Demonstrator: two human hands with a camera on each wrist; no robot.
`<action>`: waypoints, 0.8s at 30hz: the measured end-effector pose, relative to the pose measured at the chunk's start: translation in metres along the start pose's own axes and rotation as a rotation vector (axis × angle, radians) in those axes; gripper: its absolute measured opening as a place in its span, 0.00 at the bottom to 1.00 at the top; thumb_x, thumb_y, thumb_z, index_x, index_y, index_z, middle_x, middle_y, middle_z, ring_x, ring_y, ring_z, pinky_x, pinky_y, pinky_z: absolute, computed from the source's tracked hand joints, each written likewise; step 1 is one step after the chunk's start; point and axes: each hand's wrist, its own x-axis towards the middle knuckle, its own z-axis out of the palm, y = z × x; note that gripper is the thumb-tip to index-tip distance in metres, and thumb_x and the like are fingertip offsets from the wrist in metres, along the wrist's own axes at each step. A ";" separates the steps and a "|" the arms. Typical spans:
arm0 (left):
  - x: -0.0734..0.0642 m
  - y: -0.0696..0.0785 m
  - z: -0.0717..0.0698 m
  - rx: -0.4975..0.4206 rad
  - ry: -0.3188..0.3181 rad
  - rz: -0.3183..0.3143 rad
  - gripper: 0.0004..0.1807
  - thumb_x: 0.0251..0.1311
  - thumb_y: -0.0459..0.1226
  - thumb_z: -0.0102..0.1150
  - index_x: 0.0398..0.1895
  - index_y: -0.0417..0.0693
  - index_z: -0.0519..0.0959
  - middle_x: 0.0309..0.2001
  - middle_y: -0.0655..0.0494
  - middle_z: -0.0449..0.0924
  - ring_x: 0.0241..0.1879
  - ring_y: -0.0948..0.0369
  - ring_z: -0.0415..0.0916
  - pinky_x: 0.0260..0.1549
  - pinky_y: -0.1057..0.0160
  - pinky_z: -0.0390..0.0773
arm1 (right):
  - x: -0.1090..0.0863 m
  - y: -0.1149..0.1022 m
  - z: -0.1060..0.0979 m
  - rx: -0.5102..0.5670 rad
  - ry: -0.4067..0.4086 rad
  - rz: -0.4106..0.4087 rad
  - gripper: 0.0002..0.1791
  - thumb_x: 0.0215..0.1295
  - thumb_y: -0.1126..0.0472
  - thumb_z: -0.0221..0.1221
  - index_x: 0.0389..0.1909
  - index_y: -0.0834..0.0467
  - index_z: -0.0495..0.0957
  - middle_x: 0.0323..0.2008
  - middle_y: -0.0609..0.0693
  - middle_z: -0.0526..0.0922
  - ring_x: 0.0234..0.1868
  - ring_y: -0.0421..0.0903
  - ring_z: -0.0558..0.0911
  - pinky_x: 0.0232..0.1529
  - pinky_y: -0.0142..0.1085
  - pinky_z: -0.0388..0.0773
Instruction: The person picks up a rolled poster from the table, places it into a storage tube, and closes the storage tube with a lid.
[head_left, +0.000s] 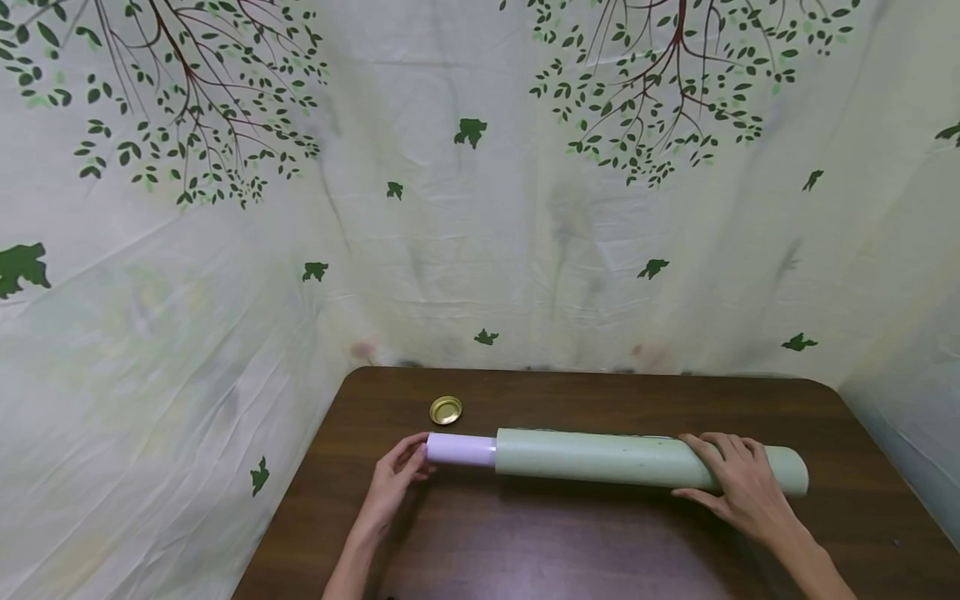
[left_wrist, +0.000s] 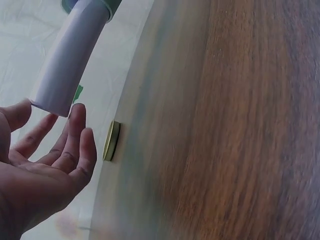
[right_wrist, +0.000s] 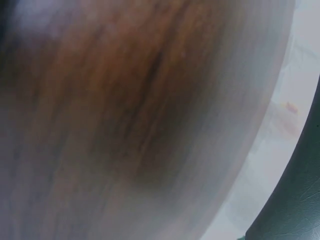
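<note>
A long pale green tube [head_left: 585,455] lies crosswise in front of me over the table. From its left end sticks out a narrower pale lilac inner tube [head_left: 463,450]. My left hand [head_left: 399,472] is at the free end of the inner tube, thumb on the near side and fingers curving round the rim. In the left wrist view, the thumb and fingertips meet opposite edges of the lilac inner tube [left_wrist: 67,60]. Near the other end, my right hand [head_left: 738,483] grips the green tube, fingers over the top and thumb in front. The right wrist view shows only the green tube [right_wrist: 292,200], not the hand.
A round gold metal lid [head_left: 446,410] lies on the brown wooden table [head_left: 570,542], just behind the left hand. Beyond the table's back edge hangs a pale cloth [head_left: 442,250] printed with leaves and branches. It also runs along both sides.
</note>
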 end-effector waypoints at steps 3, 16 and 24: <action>0.000 -0.001 0.002 0.009 -0.009 0.005 0.18 0.74 0.37 0.58 0.62 0.37 0.79 0.42 0.54 0.86 0.39 0.54 0.86 0.40 0.60 0.84 | 0.000 -0.002 0.001 0.005 0.007 0.000 0.46 0.54 0.20 0.60 0.62 0.52 0.80 0.44 0.58 0.83 0.43 0.60 0.82 0.46 0.63 0.72; -0.003 -0.004 0.026 0.042 -0.095 0.015 0.17 0.72 0.37 0.61 0.60 0.41 0.81 0.48 0.43 0.86 0.40 0.55 0.86 0.40 0.63 0.83 | 0.002 -0.007 0.003 0.003 0.000 -0.005 0.47 0.60 0.18 0.50 0.62 0.52 0.80 0.44 0.59 0.83 0.43 0.60 0.83 0.46 0.62 0.72; -0.008 -0.005 0.038 0.045 -0.151 0.038 0.18 0.71 0.37 0.63 0.60 0.39 0.81 0.46 0.44 0.86 0.39 0.62 0.83 0.40 0.65 0.82 | 0.003 -0.011 0.005 0.013 -0.010 -0.010 0.47 0.58 0.19 0.54 0.62 0.53 0.80 0.44 0.58 0.83 0.43 0.60 0.83 0.47 0.63 0.72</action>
